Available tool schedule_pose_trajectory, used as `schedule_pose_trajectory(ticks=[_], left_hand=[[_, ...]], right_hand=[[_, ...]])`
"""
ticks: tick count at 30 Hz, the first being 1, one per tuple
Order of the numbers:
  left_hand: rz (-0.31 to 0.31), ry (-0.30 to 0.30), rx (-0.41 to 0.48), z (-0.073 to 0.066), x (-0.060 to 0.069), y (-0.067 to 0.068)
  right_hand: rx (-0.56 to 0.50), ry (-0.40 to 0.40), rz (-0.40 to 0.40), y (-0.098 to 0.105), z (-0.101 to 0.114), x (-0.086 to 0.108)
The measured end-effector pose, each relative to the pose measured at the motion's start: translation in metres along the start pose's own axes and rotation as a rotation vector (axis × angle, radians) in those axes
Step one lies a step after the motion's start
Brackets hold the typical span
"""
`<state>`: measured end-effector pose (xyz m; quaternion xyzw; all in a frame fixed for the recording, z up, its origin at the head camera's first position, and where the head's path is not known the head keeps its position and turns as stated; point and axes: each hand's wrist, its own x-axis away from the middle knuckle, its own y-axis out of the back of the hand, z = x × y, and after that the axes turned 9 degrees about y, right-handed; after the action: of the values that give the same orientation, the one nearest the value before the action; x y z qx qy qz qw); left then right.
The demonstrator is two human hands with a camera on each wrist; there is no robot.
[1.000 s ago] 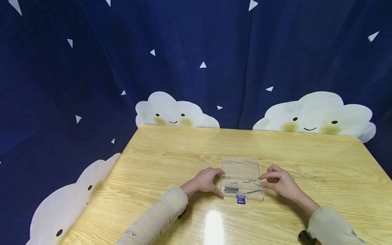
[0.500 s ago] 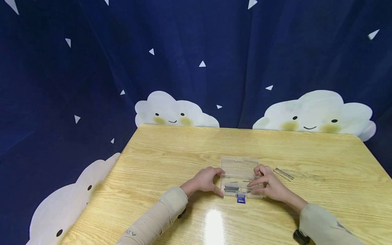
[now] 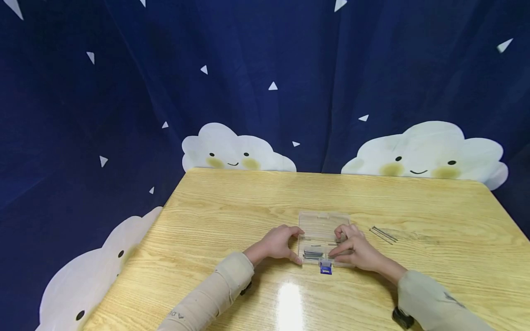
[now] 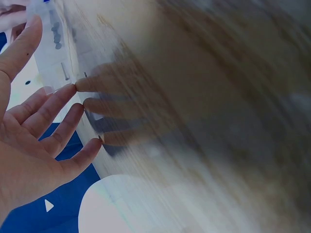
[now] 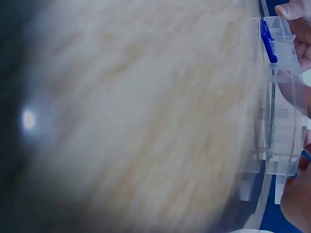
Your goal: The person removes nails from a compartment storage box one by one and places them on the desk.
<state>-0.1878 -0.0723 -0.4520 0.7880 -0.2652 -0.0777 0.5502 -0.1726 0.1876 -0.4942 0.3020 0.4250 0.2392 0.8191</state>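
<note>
Hides the four-o'clock corner of the clear box [image 3: 316,225] with bent-fingered right hand [image 3: 358,250]; cannot tell whether pinching anything. Touches its nine-o'clock side with spread left hand [image 3: 277,242].

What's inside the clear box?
The clear box holds dark nails in its near left compartment; the right hand covers much of the right side in the head view, hiding what's there.
</note>
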Motion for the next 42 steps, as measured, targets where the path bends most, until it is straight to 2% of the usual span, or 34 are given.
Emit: schedule_pose_trajectory(ticks=[19,42], left_hand=[[0.000,-0.011,0.002,-0.0006,0.0017,0.0009],[0.004,-0.016,0.028,-0.0009,0.0009,0.0017]], right_hand=[[0.096,-0.067,0.128,-0.0004,0.0018,-0.0029],[0.082,-0.037,0.123,-0.0008,0.0002,-0.0032]])
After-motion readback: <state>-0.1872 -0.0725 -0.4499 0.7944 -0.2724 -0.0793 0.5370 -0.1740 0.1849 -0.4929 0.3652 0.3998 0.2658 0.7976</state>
